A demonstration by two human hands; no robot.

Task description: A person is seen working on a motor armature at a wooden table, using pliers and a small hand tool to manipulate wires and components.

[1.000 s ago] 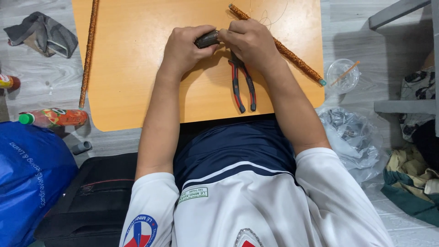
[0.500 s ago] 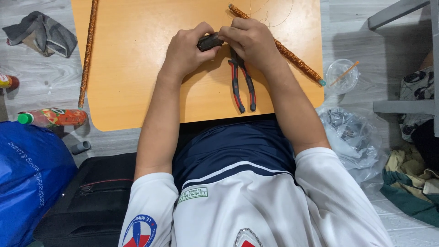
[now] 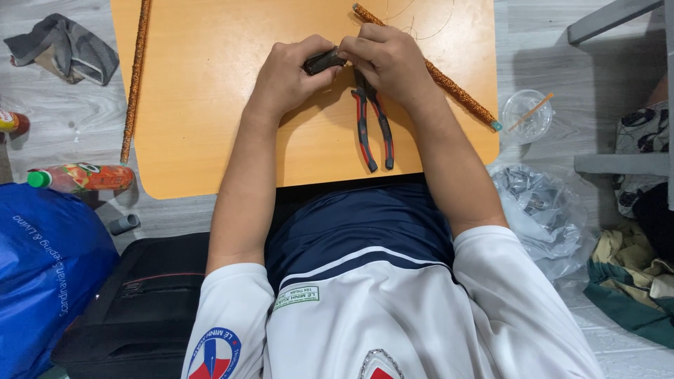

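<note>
Gripping a small dark object (image 3: 323,61) between them, the left hand (image 3: 291,74) and right hand (image 3: 390,60) meet over the orange counter (image 3: 210,84), both closed on it with fingertips pinching its ends. Red-and-black pliers (image 3: 372,130) lie just below the right hand, handles toward the body. A glittery gold rod (image 3: 435,70) runs diagonally under the right wrist; another (image 3: 133,77) lies at the counter's left edge. The work looks like fine fingertip handling, so steady, small pressure seems called for.
</note>
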